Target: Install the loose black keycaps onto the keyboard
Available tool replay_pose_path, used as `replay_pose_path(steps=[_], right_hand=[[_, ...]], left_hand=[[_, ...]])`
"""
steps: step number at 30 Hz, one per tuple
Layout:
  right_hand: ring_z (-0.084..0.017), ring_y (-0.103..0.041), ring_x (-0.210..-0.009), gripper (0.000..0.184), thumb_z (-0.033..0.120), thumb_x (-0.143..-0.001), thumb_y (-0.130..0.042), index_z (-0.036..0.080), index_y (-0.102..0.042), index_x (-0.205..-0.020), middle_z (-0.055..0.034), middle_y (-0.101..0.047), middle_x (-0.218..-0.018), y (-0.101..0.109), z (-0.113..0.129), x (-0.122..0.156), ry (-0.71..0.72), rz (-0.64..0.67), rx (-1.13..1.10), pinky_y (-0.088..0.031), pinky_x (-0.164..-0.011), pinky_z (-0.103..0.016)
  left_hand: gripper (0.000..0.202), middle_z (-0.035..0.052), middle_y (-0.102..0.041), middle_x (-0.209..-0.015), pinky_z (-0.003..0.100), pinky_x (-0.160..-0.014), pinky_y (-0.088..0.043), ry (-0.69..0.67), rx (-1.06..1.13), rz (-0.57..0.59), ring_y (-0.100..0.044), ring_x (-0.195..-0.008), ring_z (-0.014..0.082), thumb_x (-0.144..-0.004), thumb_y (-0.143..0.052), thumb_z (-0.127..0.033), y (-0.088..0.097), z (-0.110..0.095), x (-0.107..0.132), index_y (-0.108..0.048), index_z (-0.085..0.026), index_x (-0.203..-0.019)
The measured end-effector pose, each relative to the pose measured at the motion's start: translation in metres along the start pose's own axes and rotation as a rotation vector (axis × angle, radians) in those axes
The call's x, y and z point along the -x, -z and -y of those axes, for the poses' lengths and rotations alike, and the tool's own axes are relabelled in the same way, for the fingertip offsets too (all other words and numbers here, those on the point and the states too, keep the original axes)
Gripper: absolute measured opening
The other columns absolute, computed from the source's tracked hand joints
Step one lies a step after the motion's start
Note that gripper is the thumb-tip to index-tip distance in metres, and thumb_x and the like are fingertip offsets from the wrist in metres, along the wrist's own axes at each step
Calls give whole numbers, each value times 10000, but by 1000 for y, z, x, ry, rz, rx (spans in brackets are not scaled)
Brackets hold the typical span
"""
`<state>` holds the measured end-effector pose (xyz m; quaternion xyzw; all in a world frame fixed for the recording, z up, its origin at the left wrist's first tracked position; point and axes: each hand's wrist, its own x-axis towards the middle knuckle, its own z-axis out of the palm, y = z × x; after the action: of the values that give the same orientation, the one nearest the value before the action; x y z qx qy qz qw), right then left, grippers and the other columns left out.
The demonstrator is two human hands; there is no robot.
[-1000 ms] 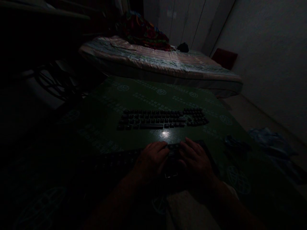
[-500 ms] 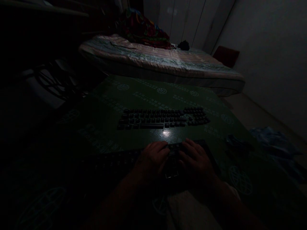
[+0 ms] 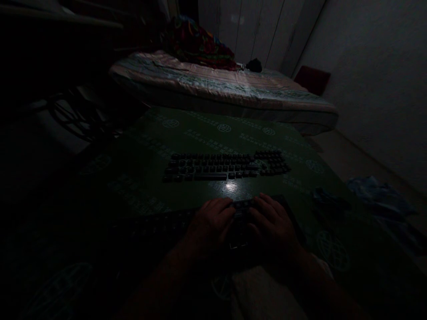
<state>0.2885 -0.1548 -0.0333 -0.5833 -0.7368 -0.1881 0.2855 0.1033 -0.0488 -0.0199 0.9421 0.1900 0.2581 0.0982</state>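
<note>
The scene is very dark. A black keyboard lies at the near side of a green printed board, its lower part lost in shadow. Over its right half, my left hand is closed, fingers bent and fingertips down by the back edge. Just to the right, my right hand is also closed over the keyboard, its fingers curled towards the same spot. A small gap separates the hands. Anything small under the fingertips is hidden. Beyond them, loose black keycaps are laid out in keyboard-like rows.
The green board carries pale globe prints. At its right lies a dark crumpled item, with bluish cloth farther right. A light cloth is below my hands. Behind stands a bed with a red patterned blanket.
The view shifts very slightly. Both hands stay at nearly the same place on the keyboard, and the laid-out keycaps look the same.
</note>
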Motion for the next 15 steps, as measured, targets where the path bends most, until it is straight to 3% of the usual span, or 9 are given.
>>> replay_pose_path(steps=[6,9,15], right_hand=[[-275,-549,-1112,311,168,-868,-479,194,-572,-1163,-132,-621,-1110,0,-12,4,-201,-127,-115,-485,-900,-497],[-264,-580,-1058,288,184,-870,-487,198,-585,-1140,-126,-633,-1082,0,-17,5,-295,-174,-174,-499,-889,-493],[-245,-614,-994,233,186,-855,-534,195,-621,-1071,-115,-659,-1034,-2,-18,6,-324,-229,-217,-528,-859,-456]], left_hand=[[178,113,-631,-1075,381,-800,-513,-14,-13,-26,-594,-962,227,-810,-512,-117,0,1,0,-589,-154,-966],[188,120,-633,-1058,379,-787,-519,-37,-7,-58,-597,-948,225,-825,-488,-118,-2,2,1,-586,-145,-983],[224,130,-623,-1062,384,-779,-520,-54,-25,-64,-589,-947,229,-813,-467,-101,-1,2,1,-579,-140,-1003]])
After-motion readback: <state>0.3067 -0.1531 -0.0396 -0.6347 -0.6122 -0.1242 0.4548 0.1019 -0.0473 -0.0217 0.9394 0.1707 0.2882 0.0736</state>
